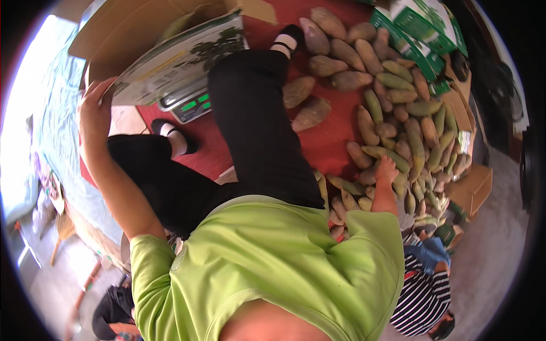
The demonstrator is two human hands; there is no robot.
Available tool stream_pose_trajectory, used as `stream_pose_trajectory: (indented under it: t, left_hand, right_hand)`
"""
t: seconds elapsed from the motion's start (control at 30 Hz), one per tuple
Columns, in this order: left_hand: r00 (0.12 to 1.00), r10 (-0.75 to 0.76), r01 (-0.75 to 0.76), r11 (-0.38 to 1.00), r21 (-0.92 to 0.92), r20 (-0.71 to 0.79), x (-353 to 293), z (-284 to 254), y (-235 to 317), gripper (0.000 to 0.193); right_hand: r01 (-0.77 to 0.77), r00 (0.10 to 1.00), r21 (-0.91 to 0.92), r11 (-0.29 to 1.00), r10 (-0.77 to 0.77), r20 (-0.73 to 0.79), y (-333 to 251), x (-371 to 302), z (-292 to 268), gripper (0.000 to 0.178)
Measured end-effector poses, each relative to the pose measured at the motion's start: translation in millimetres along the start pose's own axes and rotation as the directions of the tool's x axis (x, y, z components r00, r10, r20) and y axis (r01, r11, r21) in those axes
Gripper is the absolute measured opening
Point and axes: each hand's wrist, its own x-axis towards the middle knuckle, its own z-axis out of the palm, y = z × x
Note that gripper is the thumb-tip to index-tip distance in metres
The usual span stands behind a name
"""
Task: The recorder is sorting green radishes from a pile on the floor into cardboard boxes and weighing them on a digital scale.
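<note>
Left hand (95, 111) grips a carton (176, 63) edge; right hand (387, 170) lies over mango-like fruits (416, 145), grasp indiscernible. Fruits probably firm, bruisable: cradle mid-body.

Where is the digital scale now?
In the head view, the digital scale sits left of centre, at the lower edge of the cardboard box, near the left foot.

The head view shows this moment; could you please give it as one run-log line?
left hand: on edge of carton | right hand: at produce pile | scale: lit green, partly hidden by carton
</note>
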Motion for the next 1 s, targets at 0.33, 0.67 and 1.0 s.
stream_pose_trajectory:
  t: [0.33,0.67,1.0]
  left_hand:
    - [0.999,-0.049,0.050,0.995,0.086,-0.013,-2.5,-4.7,12.7,0.019]
    - [1.000,0.005,-0.004,0.999,0.054,-0.016,-7.0,-3.2,7.4,0.025]
    - [0.998,0.059,-0.059,0.998,0.032,-0.026,-15.3,-4.4,4.2,0.025]
  right_hand:
    - [-0.031,0.988,0.327,0.945,0.079,-0.133,-1.7,-14.4,-37.8,0.053]
    - [0.324,0.884,0.723,0.610,0.078,-0.462,10.6,-0.6,-84.5,0.055]
    - [0.720,0.694,0.681,-0.132,0.121,-0.710,-59.3,-41.9,-264.3,0.045]
